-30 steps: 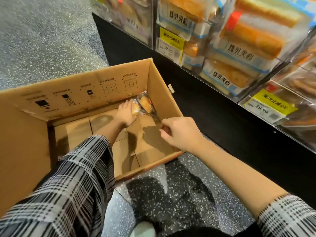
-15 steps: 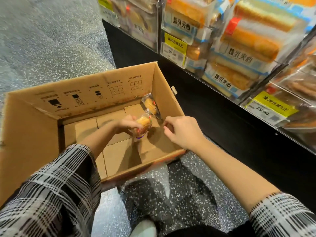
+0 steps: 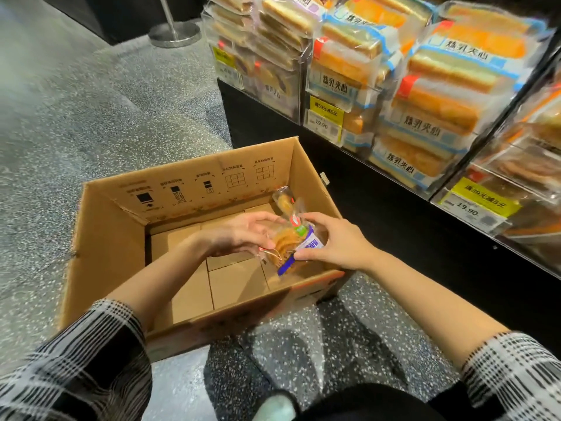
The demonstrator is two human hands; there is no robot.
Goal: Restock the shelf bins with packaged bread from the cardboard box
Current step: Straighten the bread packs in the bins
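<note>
My left hand [image 3: 243, 235] and right hand [image 3: 334, 241] both grasp one bread packet [image 3: 293, 244] above the cardboard box [image 3: 121, 238], mid-frame; another packet [image 3: 283, 200] lies inside.

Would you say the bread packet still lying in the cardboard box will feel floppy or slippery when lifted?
The bread packet probably crinkles and bends, being clear film around small pieces. It looks light for its size. The glossy wrap may be slippery, so pinching its loose end seems safest.
</note>
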